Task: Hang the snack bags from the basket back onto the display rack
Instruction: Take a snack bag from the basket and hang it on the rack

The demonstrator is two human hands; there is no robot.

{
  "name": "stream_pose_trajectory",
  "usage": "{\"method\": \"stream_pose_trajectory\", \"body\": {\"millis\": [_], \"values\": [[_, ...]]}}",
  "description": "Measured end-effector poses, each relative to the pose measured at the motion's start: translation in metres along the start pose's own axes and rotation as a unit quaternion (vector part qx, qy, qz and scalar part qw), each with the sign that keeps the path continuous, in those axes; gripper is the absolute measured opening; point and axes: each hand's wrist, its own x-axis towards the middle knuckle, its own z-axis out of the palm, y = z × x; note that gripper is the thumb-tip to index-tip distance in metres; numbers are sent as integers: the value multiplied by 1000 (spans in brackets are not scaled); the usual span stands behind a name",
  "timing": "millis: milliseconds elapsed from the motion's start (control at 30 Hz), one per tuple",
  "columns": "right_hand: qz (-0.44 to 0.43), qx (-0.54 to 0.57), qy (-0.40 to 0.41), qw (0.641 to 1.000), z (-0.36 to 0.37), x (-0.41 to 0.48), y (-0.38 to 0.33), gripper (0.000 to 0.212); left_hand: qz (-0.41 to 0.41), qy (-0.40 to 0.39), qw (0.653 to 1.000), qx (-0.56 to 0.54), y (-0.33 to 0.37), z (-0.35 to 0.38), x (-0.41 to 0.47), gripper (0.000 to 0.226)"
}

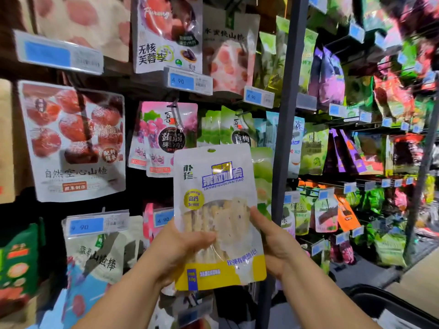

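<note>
Both hands hold one snack bag [213,184] up in front of the display rack [283,129]. The bag is white with a yellow band along the bottom, blue lettering and a clear window showing pale sticks inside. It stands nearly upright, and the hang hole [211,150] at its top edge is on no hook.

The left hand [183,248] grips the bag's lower left side, its thumb laid across the clear window. The right hand [278,248] grips the right edge, its thumb on the front and its fingers hidden behind.

Behind the bag, a pink jelly bag [169,138] hangs on the rack to the upper left, with green plum bags [228,129] just beside it. A large hawthorn bag [73,143] hangs farther left. Blue price tags [187,81] sit at the hook ends. A dark curved rim [380,302] shows at the lower right; what it belongs to cannot be told.
</note>
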Motion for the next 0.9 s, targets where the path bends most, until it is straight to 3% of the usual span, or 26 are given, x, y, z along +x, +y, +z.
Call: {"method": "stream_pose_trajectory", "body": {"millis": [200, 300, 467, 633, 733, 900], "values": [[-88, 18, 117, 989, -1, 21, -37, 70, 46, 34, 998, -22, 17, 0, 16, 39], [-120, 17, 131, 984, -2, 35, -61, 32, 72, 69, 995, -24, 22, -10, 26, 35], [-141, 13, 171, 975, -1, 63, -94, 58, 95, 117, 988, -18, 24, -28, 42, 50], [-159, 19, 152, 975, 4, 84, -116, 17, 86, 142, 986, -5, 23, -42, 51, 73], [-163, 5, 154, 974, 5, 96, -120, 23, 82, 127, 989, -8, 23, -42, 50, 61], [-163, 5, 164, 973, 4, 107, -123, 24, 91, 120, 989, -4, 24, -43, 53, 61]]}}
